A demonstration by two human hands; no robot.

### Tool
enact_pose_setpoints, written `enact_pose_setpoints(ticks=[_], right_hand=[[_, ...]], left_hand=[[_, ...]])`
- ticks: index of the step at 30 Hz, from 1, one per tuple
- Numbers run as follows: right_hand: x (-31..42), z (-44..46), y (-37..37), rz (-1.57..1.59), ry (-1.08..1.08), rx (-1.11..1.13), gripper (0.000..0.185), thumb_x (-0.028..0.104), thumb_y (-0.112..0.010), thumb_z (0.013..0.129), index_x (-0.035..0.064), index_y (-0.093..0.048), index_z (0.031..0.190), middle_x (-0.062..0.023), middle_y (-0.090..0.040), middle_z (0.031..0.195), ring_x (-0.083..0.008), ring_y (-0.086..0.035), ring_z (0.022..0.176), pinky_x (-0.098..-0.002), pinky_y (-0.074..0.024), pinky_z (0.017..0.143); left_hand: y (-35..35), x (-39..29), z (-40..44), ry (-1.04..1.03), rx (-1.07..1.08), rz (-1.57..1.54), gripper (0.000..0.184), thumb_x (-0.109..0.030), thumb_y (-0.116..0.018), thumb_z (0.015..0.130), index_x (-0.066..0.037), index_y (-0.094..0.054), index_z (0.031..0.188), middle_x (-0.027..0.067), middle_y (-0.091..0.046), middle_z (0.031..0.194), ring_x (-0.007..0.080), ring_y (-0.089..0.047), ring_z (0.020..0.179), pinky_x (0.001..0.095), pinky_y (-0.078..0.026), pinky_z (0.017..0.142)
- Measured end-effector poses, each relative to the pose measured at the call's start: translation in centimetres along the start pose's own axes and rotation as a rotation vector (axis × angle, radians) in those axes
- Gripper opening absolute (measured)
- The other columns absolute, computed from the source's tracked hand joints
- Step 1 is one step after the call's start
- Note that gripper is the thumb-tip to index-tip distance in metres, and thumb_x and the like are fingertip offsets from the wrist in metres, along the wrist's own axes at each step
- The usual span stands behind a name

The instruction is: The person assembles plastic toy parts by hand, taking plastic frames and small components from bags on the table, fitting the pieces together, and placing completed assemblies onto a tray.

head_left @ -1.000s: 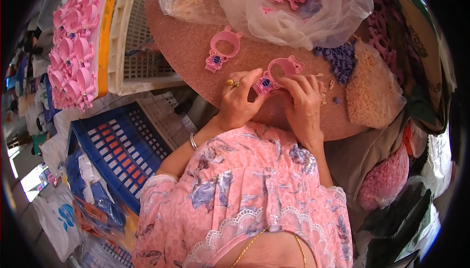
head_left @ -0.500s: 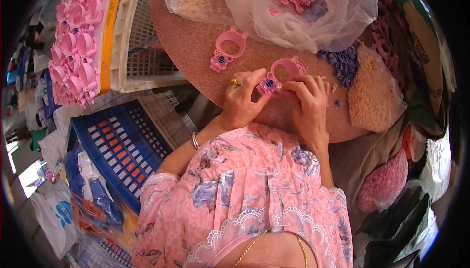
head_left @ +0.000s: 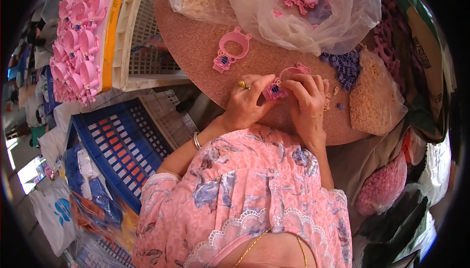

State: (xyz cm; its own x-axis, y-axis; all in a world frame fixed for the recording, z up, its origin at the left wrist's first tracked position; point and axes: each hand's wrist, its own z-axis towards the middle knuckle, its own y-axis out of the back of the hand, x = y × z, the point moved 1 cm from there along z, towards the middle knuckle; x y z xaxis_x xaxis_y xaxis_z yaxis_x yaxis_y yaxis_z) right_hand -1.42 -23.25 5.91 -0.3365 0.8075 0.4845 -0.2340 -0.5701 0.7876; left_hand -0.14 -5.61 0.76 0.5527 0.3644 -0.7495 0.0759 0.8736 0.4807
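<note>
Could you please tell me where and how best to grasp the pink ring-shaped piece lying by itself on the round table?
I'd pinch the pink ring-shaped piece across its narrow, blue-centred end, coming from the near side: that end lies nearest, with the wide open ring beyond it.

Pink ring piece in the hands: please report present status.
Left hand, right hand: both holding pink ring piece. Similar piece lies apart. No obstruction seen.

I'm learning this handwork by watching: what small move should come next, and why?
Probably a gentle press with the right hand on the blue-centred end of the held pink piece, while the left hand steadies it: both hands' fingertips are gathered at that end.
</note>
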Motion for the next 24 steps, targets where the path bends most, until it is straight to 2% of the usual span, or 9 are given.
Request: enact_pose_setpoints(ticks=[2, 6, 9, 12, 13, 15, 19, 21, 24], right_hand=[[0.1, 0.1, 0.2, -0.025, -0.004, 0.012, 0.020, 0.009, -0.070, 0.074, 0.0131, -0.070, 0.093, -0.0003, -0.066, 0.101, -0.0226, -0.059, 0.096, -0.0383, -0.0398, 0.086], [0.6, 0.8, 0.8, -0.086, 0.124, 0.117, 0.016, 0.013, -0.067, 0.073, 0.0125, -0.069, 0.088, 0.0012, -0.063, 0.099, -0.0195, -0.058, 0.097, -0.0377, -0.0413, 0.088], [0.0, 1.6, 1.7, -0.117, 0.313, 0.219, 0.014, 0.016, -0.065, 0.073, 0.0119, -0.068, 0.085, 0.0018, -0.057, 0.096, -0.0177, -0.057, 0.097, -0.0380, -0.0429, 0.091], [-1.0, 2.3, 2.1, -0.081, 0.442, 0.257, 0.013, 0.017, -0.064, 0.073, 0.0114, -0.067, 0.084, 0.0014, -0.056, 0.094, -0.0180, -0.056, 0.097, -0.0389, -0.0430, 0.094], [-1.1, 2.3, 2.0, -0.082, 0.438, 0.277, 0.014, 0.016, -0.064, 0.074, 0.0105, -0.067, 0.086, 0.0002, -0.057, 0.095, -0.0186, -0.057, 0.097, -0.0402, -0.0416, 0.101], [-0.9, 1.9, 1.2, -0.131, 0.337, 0.264, 0.017, 0.014, -0.064, 0.074, 0.0107, -0.068, 0.091, -0.0008, -0.059, 0.098, -0.0191, -0.057, 0.101, -0.0411, -0.0408, 0.102], [-0.3, 1.5, -1.1, -0.121, 0.212, 0.141, 0.028, 0.008, -0.064, 0.076, 0.0101, -0.069, 0.104, -0.0033, -0.064, 0.103, -0.0210, -0.059, 0.104, -0.0408, -0.0405, 0.098], [-0.5, 1.8, -0.3, -0.076, 0.047, 0.040, 0.032, 0.005, -0.064, 0.078, 0.0092, -0.069, 0.110, -0.0040, -0.066, 0.103, -0.0220, -0.061, 0.102, -0.0400, -0.0403, 0.094], [-2.3, 1.4, 1.2, -0.077, -0.158, -0.137, 0.034, -0.001, -0.066, 0.081, 0.0078, -0.070, 0.113, -0.0057, -0.068, 0.104, -0.0253, -0.062, 0.099, -0.0395, -0.0397, 0.091]], left_hand=[[-0.1, 0.2, 0.0, -0.053, -0.008, 0.008, 0.064, -0.008, -0.088, 0.073, -0.004, -0.058, 0.129, 0.0161, -0.069, 0.112, 0.0317, -0.068, 0.101, 0.0374, -0.056, 0.084], [0.3, 0.1, 0.3, -0.199, -0.018, 0.035, 0.064, -0.008, -0.088, 0.073, -0.004, -0.057, 0.129, 0.0142, -0.069, 0.112, 0.0310, -0.067, 0.102, 0.0378, -0.055, 0.085], [0.5, 0.4, 0.2, -0.152, 0.060, -0.136, 0.063, -0.009, -0.088, 0.073, -0.003, -0.057, 0.128, 0.0152, -0.069, 0.112, 0.0310, -0.067, 0.100, 0.0378, -0.055, 0.084], [0.5, -0.1, -0.2, 0.145, 0.127, -0.345, 0.061, -0.012, -0.086, 0.076, -0.003, -0.057, 0.129, 0.0162, -0.068, 0.113, 0.0321, -0.068, 0.101, 0.0406, -0.055, 0.087], [0.6, 0.0, -0.1, 0.080, 0.112, -0.286, 0.063, -0.012, -0.086, 0.075, -0.003, -0.056, 0.130, 0.0157, -0.068, 0.112, 0.0323, -0.068, 0.101, 0.0404, -0.055, 0.087], [0.8, 0.2, 0.1, -0.047, 0.080, -0.167, 0.065, -0.014, -0.087, 0.075, -0.002, -0.055, 0.130, 0.0147, -0.070, 0.110, 0.0325, -0.068, 0.101, 0.0401, -0.054, 0.088], [0.0, -0.1, -0.8, 0.115, -0.057, -0.016, 0.070, -0.017, -0.090, 0.070, -0.003, -0.055, 0.129, 0.0120, -0.072, 0.104, 0.0322, -0.068, 0.102, 0.0403, -0.054, 0.087], [-0.1, -0.1, -0.5, 0.181, -0.120, 0.067, 0.075, -0.019, -0.092, 0.067, -0.003, -0.055, 0.130, 0.0102, -0.073, 0.102, 0.0312, -0.067, 0.102, 0.0408, -0.053, 0.087], [0.1, 0.1, -0.4, 0.162, -0.154, 0.202, 0.081, -0.019, -0.094, 0.064, -0.004, -0.052, 0.132, 0.0099, -0.073, 0.104, 0.0302, -0.063, 0.104, 0.0431, -0.049, 0.090]])
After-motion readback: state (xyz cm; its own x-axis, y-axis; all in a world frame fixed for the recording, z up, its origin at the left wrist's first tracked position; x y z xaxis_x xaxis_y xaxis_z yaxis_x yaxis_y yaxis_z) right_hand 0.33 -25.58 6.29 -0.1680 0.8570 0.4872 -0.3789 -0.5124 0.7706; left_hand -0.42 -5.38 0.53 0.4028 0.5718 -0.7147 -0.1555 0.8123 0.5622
